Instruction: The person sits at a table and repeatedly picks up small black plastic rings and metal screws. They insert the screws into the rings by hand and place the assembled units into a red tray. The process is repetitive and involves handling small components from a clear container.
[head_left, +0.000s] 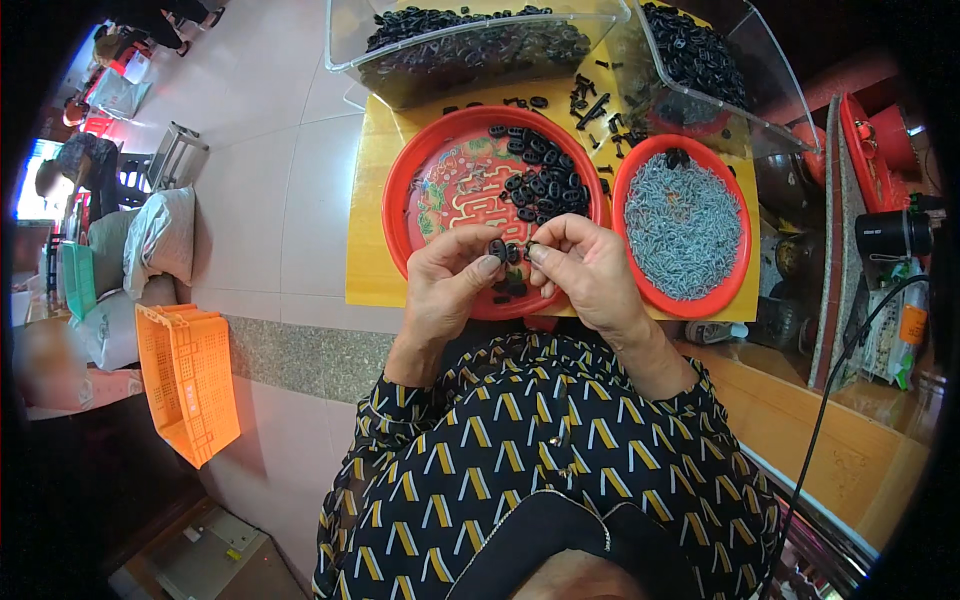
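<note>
Over the near edge of a round red tray [397,150], my left hand [447,278] pinches a small black oval plastic part with holes [497,248] between thumb and forefinger. Just to the right, my right hand [592,270] is closed in a pinch on a small dark piece [531,247], mostly covered by the fingertips. The two hands are close together but apart. Beneath and beyond them, a pile of black oval parts [543,180] covers the tray's right side, and its patterned bottom shows on the left. A few more black pieces lie below my fingers.
An oval red tray [747,230] of silvery screws [685,235] stands right on the yellow table cover [365,270]. Behind are two clear bins [345,50] [775,95] of black parts, with loose black pieces [590,105] between. An orange crate [190,385] is on the floor left; people are farther off.
</note>
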